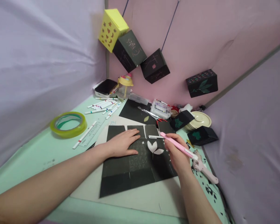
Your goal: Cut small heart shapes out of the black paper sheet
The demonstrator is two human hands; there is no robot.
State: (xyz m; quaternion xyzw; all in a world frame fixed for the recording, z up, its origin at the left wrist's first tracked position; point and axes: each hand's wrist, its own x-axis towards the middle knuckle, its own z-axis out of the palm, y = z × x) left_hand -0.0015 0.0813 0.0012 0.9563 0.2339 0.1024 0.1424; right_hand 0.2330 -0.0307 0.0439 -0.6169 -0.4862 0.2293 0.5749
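Note:
My left hand lies flat with its fingers spread on a black card sheet. In my right hand is a slim pink craft knife; its tip points left over the upper right of the sheet. A leaf-shaped cut-out with several lobes shows white in the card between my hands. Small star holes and faint pencil marks are near it. Beside the knife tip lies a thin white pen. Under the card is a pale board.
A roll of yellow tape, white markers and a clear ruler lie left. Behind are scissors and a yellow-lidded cup. Right are black boxes, a pink-white tool and scraps. Paper boxes hang above.

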